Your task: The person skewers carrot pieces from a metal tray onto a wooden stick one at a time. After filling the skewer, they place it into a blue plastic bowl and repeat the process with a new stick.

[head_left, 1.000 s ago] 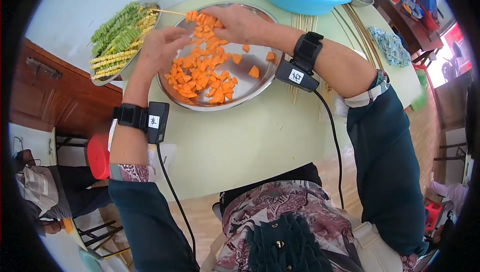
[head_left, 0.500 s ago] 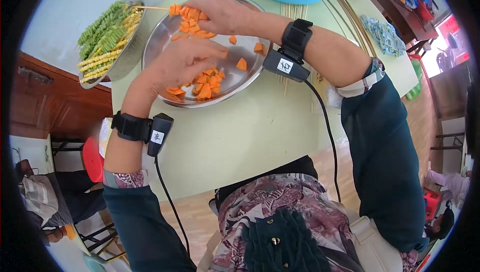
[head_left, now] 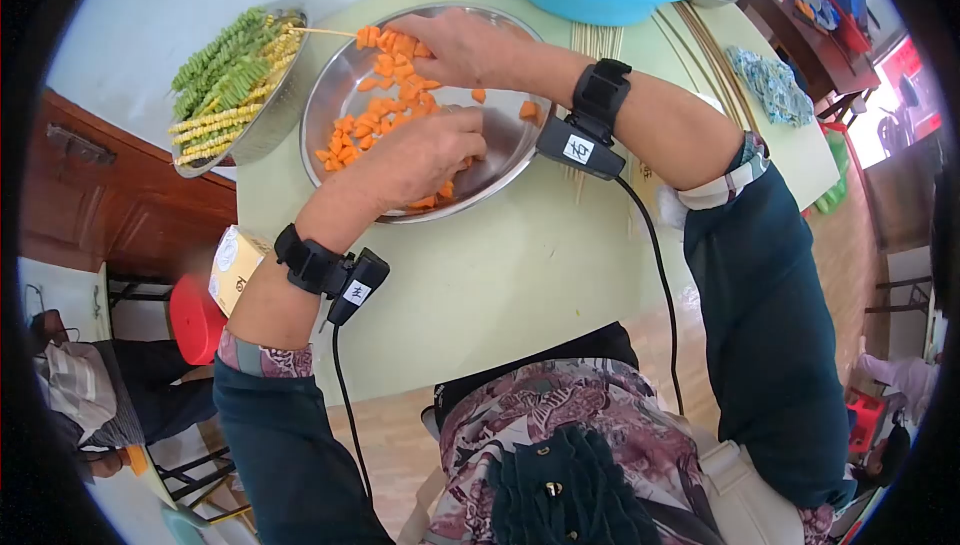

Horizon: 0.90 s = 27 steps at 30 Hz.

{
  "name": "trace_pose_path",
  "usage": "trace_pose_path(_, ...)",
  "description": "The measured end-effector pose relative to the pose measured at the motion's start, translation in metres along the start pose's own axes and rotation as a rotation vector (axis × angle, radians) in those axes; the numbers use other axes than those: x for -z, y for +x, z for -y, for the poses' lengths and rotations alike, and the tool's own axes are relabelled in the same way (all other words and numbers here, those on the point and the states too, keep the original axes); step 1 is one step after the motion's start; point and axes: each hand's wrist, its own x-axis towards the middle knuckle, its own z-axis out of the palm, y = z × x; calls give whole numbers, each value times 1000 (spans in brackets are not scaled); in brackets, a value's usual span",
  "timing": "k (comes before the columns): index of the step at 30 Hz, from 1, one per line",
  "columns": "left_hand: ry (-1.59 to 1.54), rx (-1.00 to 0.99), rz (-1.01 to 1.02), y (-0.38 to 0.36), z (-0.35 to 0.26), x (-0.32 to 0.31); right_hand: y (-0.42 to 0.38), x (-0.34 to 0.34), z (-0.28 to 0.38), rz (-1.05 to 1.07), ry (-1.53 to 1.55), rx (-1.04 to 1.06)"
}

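Observation:
My right hand [head_left: 455, 45] is closed around a bamboo skewer [head_left: 325, 32] threaded with orange carrot pieces [head_left: 392, 42], above the far side of a wide steel bowl [head_left: 510, 135]. The skewer's bare end sticks out to the left. Loose cut carrot chunks [head_left: 375, 115] lie in the bowl, most of them left of centre. Down inside the bowl, my left hand [head_left: 430, 155] has its fingers curled together over the near-right part. Its fingertips are partly hidden, so anything pinched in them does not show. A few single chunks [head_left: 529, 110] rest by the right wall.
At left, a metal colander [head_left: 270, 110] holds skewers of green and yellow slices. A blue basin [head_left: 580, 5] with carrot skewers stands behind. Bare sticks [head_left: 598, 42] and a patterned cloth [head_left: 770, 85] lie on the right of the table. A red stool [head_left: 197, 317] is at lower left.
My left hand has moved right across the bowl, and its fingers have curled inward. More loose carrot chunks show on the bowl's left side. My right hand still holds the skewer; the view has shifted slightly.

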Motion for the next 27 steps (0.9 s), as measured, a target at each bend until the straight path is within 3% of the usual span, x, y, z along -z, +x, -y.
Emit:
trace_pose_path(8, -16, 86, -64, -5, 19, 4, 0, 8, 4, 111, 27, -95)
trace_pose_path(11, 49, 137, -226, -12, 29, 20, 0, 4, -2, 58, 78, -110)
trace_pose_path(14, -371, 609, -500, -24, 45, 41, 0, 7, -3, -31, 112, -88)
trace_pose_path(15, -357, 612, -502, -28, 50, 46, 0, 8, -1, -26, 138, -152)
trace_pose_path(17, -694, 651, -829, -38, 62, 56, 2, 6, -4, -35, 172, -198)
trace_pose_path(19, -742, 659, -905, -43, 66, 63, 3, -1, -5, -151, 75, 12)
trace_pose_path(20, -783, 662, -982, -45, 67, 64, 3, -2, -8, -164, 78, 22)
trace_pose_path(22, -843, 653, -1077, -48, 71, 65, -1, 9, 10, 49, 108, -160)
trace_pose_path(27, -888, 593, -1230, -51, 78, 65, -5, 8, 15, 106, 108, -130)
